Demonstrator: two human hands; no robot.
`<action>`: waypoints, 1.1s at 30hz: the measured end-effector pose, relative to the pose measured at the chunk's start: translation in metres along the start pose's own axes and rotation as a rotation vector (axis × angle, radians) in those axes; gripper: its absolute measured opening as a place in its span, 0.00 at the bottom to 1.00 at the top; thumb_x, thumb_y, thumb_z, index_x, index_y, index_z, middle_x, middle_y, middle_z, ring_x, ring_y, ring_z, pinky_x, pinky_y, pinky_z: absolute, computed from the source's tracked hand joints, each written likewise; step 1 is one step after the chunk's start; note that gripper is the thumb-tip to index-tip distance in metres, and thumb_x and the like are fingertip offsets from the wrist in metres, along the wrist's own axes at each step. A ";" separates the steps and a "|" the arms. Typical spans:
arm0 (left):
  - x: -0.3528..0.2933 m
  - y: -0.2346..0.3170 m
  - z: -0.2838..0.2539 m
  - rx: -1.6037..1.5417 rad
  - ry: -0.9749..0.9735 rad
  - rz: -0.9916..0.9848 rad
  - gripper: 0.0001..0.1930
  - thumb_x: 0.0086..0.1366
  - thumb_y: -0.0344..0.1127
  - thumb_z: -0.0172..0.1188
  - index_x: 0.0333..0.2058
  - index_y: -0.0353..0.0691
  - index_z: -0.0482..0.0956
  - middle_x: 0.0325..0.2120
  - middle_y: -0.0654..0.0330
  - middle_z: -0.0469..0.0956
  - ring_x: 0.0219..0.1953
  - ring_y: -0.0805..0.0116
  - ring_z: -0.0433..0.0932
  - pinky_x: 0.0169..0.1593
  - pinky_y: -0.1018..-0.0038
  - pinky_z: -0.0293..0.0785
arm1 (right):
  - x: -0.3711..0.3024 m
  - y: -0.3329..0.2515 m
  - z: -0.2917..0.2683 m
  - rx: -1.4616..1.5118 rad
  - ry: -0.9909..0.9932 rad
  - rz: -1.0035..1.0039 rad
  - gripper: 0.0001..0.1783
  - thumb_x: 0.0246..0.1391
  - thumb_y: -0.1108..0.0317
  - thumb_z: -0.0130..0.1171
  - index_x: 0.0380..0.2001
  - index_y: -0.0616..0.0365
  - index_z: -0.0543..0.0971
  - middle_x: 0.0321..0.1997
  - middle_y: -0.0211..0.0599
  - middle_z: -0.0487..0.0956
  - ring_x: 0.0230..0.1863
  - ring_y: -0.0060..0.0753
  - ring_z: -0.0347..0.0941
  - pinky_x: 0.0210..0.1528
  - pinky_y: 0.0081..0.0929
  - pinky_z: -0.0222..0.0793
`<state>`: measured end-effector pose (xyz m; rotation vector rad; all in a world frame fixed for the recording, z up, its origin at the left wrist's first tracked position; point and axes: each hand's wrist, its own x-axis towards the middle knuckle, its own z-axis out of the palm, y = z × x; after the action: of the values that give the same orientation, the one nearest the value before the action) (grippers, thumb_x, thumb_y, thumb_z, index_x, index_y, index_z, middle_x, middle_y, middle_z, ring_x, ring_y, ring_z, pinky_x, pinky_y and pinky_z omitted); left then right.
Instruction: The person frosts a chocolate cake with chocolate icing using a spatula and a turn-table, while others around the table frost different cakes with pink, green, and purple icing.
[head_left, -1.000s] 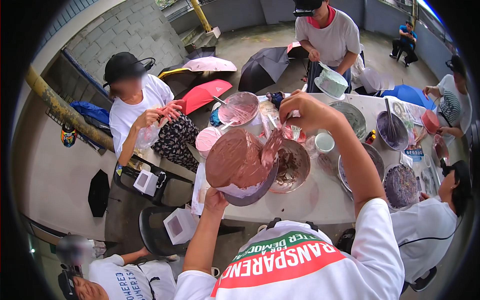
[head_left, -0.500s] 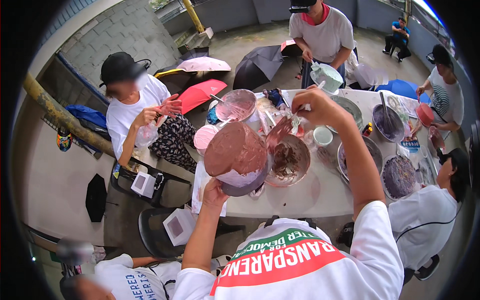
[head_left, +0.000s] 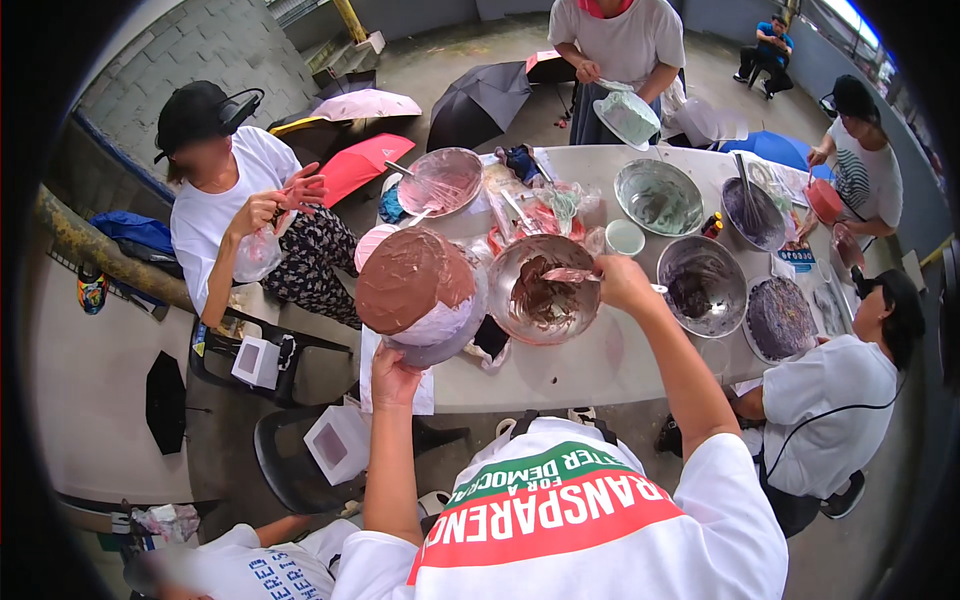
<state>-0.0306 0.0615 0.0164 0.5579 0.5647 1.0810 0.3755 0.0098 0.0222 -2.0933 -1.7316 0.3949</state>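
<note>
Spatula [head_left: 570, 275] off cake [head_left: 408, 282]; now at bowl [head_left: 507, 272]

Five bowls [head_left: 555, 256], two white boxes [head_left: 337, 443]

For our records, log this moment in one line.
left hand: supports brown-frosted cake from below; right hand: grips spatula, blade over metal bowl; bowl: brown frosting inside; cake: pale patch low on side

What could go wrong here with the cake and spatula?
1. The half-brown cake looks tilted, its plate held up by the left hand alone; it might slide or tip.
2. The brown-smeared spatula, in the right hand at the metal bowl, may drip if lifted clear.
</note>
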 end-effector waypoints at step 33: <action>-0.010 0.008 -0.048 -0.041 0.100 -0.039 0.34 0.45 0.26 0.54 0.56 0.39 0.60 0.50 0.56 0.70 0.51 0.59 0.71 0.53 0.61 0.71 | 0.110 -0.040 0.103 -0.382 -0.070 -0.066 0.12 0.43 0.69 0.49 0.24 0.63 0.80 0.29 0.52 0.79 0.33 0.49 0.78 0.35 0.39 0.74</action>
<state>-0.0720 0.0619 -0.0115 0.4576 0.6367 1.0854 0.3155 0.1364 -0.0462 -2.2919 -2.0436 0.1241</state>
